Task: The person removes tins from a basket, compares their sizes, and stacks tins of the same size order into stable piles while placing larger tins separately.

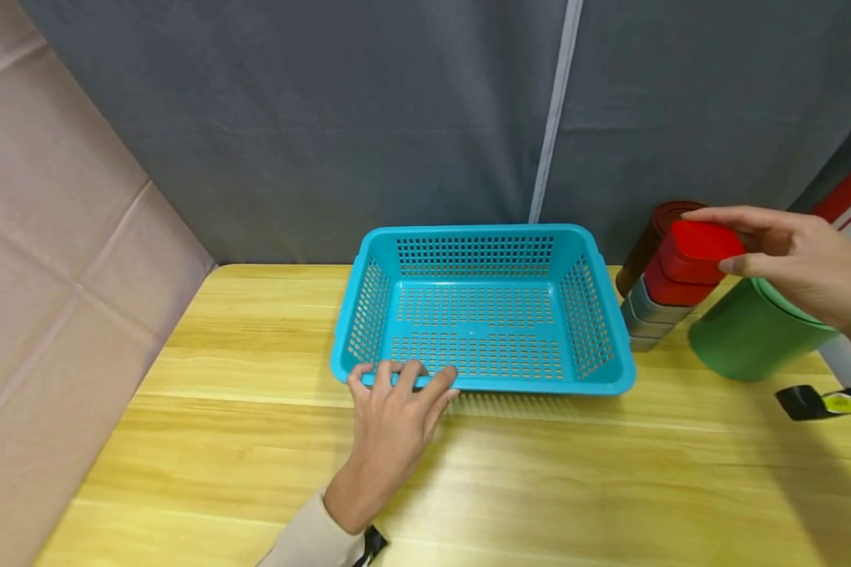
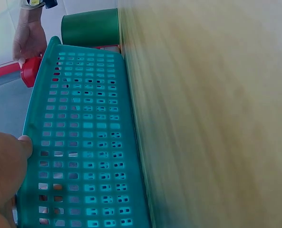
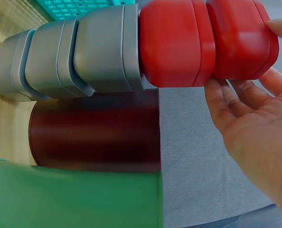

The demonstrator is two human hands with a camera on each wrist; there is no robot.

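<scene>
My left hand (image 1: 393,425) holds the near rim of a turquoise plastic basket (image 1: 468,230), its fingers hooked over the edge left of the middle. No objects lie inside the basket. To its right stands a stack of small rounded-square tins, two red above several grey tins (image 3: 100,50). My right hand (image 1: 811,256) grips the top red tin (image 3: 243,38) between thumb and fingers. That tin sits on, or very close to, the lower red tin (image 3: 174,45); a real gap cannot be told. In the left wrist view the basket's mesh hides most of the stack.
Behind the stack stands a dark red-brown cylinder (image 3: 98,130), like a rolled mat. A green cylinder (image 1: 755,331) stands to the right, below my right wrist. A grey cloth wall (image 1: 326,134) rises behind the wooden table (image 1: 241,441), and a beige cloth panel (image 1: 64,236) at left.
</scene>
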